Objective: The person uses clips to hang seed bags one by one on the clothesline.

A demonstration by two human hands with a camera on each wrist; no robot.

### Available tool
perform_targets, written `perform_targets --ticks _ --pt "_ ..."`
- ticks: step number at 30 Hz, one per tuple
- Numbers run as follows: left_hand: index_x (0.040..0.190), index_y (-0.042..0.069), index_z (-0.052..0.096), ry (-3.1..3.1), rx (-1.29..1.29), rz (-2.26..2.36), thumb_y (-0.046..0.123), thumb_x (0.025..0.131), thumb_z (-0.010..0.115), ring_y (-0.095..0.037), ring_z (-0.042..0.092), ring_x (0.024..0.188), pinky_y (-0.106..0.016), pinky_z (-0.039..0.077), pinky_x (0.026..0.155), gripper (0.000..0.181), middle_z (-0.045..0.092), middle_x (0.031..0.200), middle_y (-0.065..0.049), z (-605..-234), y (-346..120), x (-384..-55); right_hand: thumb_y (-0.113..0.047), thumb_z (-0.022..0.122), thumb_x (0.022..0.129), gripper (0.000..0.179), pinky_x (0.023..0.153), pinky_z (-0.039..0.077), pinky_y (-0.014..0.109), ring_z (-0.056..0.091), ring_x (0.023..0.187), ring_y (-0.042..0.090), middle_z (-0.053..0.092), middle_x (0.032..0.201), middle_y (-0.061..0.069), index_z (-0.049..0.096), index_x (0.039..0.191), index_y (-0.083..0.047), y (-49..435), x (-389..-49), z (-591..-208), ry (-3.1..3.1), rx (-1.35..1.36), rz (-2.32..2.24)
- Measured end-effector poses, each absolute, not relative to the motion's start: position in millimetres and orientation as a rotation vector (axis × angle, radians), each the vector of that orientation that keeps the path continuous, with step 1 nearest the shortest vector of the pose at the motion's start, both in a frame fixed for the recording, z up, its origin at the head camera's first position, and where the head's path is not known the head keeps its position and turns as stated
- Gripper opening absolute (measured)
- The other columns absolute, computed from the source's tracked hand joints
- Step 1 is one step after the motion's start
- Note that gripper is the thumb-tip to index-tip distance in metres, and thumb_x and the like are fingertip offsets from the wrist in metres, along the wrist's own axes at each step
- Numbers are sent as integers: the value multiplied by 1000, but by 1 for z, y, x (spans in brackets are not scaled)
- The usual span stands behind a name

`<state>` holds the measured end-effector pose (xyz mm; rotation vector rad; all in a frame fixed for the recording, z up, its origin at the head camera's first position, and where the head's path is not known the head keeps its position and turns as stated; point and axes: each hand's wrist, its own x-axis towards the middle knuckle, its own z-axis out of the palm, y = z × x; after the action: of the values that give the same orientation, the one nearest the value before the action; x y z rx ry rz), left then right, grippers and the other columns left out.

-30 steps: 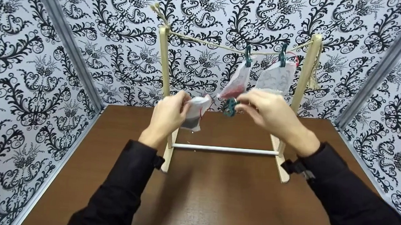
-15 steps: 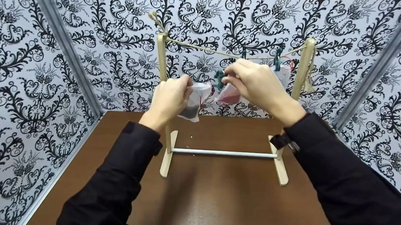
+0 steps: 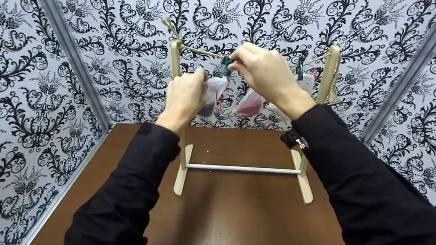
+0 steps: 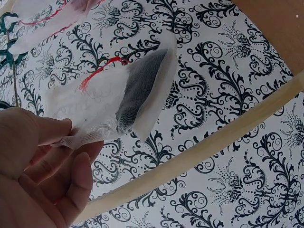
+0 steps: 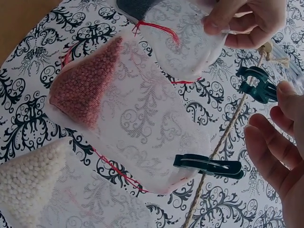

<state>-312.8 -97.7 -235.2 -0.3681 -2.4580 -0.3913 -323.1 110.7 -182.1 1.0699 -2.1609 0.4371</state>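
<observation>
My left hand (image 3: 185, 96) pinches the corner of a sheer white pouch (image 4: 95, 107) between thumb and fingers. Dark fine grains (image 4: 142, 88) fill its far end, and a red drawstring (image 4: 99, 71) dangles from it. My right hand (image 3: 263, 70) holds a dark green clothespin (image 5: 259, 84) by its handles, its jaws right at the rope (image 5: 232, 116). To the right hangs a pouch of reddish grains (image 5: 88, 88), clipped to the rope by another green clothespin (image 5: 209, 165). Beyond it is a pouch of white beads (image 5: 33, 175), partly behind my right hand in the head view.
The rope is strung between two wooden posts, left (image 3: 175, 58) and right (image 3: 329, 74), joined low down by a white rod (image 3: 243, 169). A third clothespin (image 3: 299, 69) grips the rope near the right post. Small white specks lie on the brown table (image 3: 236, 209).
Both hands have risen toward the rope, carrying the dark-grain pouch and the clothespin. The right hand also moved left, bringing the clothespin to the rope above the pouch.
</observation>
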Motion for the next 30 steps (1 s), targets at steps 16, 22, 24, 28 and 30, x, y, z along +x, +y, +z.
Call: perform_targets --ticks 16,22,24,28,30 --pt "109 2 62 -2439 -301 -299 11 102 57 -31 68 70 -39 57 61 12 72 91 -18 -219 -93 -319 -25 64 98 23 83 54 29 66 88 19 71 102 8 70 104 -4 102 -332 -162 -2230 957 501" --pt "110 3 60 -2448 -273 -287 11 103 57 -33 67 72 -41 57 64 12 71 91 -18 -211 -93 -320 -24 65 98 21 85 55 30 68 91 20 72 104 8 72 104 -5 98 -335 -157 -2304 938 481" --pt "111 3 60 -2454 -271 -290 12 103 56 -32 66 71 -41 57 63 12 71 90 -17 -209 -92 -320 -23 66 98 20 84 55 32 68 90 21 72 101 9 72 102 -4 97 -335 -157 -2309 951 474" --pt "112 4 61 -2460 -265 -294 13 103 57 -32 65 70 -41 56 63 14 70 89 -17 -208 -93 -322 -23 66 97 19 84 55 33 68 88 21 72 97 9 72 98 -5 94 -337 -159 -2299 985 445" --pt "113 4 61 -2454 -269 -302 14 103 58 -31 65 70 -41 57 63 14 71 91 -17 -207 -93 -322 -24 66 97 20 83 55 33 67 87 21 71 97 8 71 97 -5 92 -337 -161 -2292 1000 427"
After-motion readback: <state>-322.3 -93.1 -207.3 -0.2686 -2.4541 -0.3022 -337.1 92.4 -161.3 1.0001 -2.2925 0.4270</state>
